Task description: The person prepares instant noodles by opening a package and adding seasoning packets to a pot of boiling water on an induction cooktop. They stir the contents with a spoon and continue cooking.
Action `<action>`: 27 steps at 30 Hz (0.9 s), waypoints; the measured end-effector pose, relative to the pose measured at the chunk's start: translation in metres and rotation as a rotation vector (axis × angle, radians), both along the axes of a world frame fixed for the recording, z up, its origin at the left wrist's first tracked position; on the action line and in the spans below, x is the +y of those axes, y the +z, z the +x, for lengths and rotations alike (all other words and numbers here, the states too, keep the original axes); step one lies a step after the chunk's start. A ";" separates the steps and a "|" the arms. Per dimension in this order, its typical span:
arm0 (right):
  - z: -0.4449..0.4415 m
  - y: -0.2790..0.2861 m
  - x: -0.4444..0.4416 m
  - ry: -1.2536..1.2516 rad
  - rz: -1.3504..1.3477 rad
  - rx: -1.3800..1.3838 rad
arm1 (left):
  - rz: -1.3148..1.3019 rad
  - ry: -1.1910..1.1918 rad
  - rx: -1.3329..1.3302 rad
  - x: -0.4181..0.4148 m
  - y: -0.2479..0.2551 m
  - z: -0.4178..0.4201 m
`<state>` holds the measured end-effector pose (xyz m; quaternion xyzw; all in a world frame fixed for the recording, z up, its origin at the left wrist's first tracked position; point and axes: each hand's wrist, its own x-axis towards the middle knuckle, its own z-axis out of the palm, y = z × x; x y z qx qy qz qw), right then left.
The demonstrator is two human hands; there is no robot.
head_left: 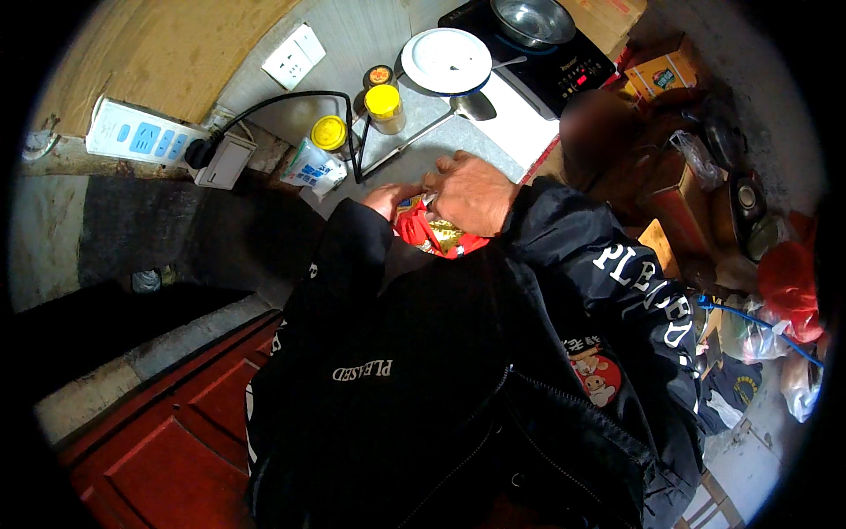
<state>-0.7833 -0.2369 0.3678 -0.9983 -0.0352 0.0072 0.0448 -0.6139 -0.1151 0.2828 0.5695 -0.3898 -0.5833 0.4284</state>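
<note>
Close against my chest, both hands are on a red packet (413, 225) with gold patches, perhaps a food bag. My left hand (388, 200) grips its left side, mostly hidden by the black sleeve. Curled over the packet's top from the right is my right hand (474, 192), its fingers bent and pinching the edge. Whether the packet is torn cannot be seen. Just beyond my hands, a metal spatula (423, 135) lies on the grey counter (479, 140), its blade by a white plate (444, 59).
Yellow-lidded jars (384, 102) and a small plastic bag (313, 168) stand at the counter's left. A black cable (291, 96) loops from the power strip (142, 137). An induction cooker (575, 76) with a lit display carries a steel pan (534, 23). Boxes (664, 74) crowd the right.
</note>
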 end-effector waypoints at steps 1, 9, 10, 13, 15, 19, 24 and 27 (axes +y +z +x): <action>0.001 0.000 0.000 0.012 -0.001 -0.018 | -0.137 -0.100 -0.155 0.001 -0.001 0.006; 0.006 0.002 -0.004 -0.007 0.002 -0.069 | 0.005 -0.103 -0.053 -0.006 -0.013 0.012; 0.007 -0.002 -0.005 0.002 0.025 -0.087 | -0.017 -0.130 -0.059 -0.008 -0.017 0.014; 0.008 0.005 -0.008 0.043 0.116 -0.105 | -0.068 -0.240 -0.329 -0.012 -0.037 0.022; 0.003 0.027 -0.013 0.074 0.195 -0.098 | -0.078 -0.232 -0.192 -0.010 -0.053 0.026; -0.015 0.058 -0.026 0.065 0.532 -0.400 | 0.047 -0.091 0.244 0.000 -0.055 0.025; -0.045 0.069 -0.047 -0.266 0.851 -0.517 | 0.125 0.022 0.571 -0.003 -0.047 0.019; -0.060 0.062 -0.051 -0.505 0.946 -0.507 | 0.101 0.051 0.955 -0.006 -0.040 0.018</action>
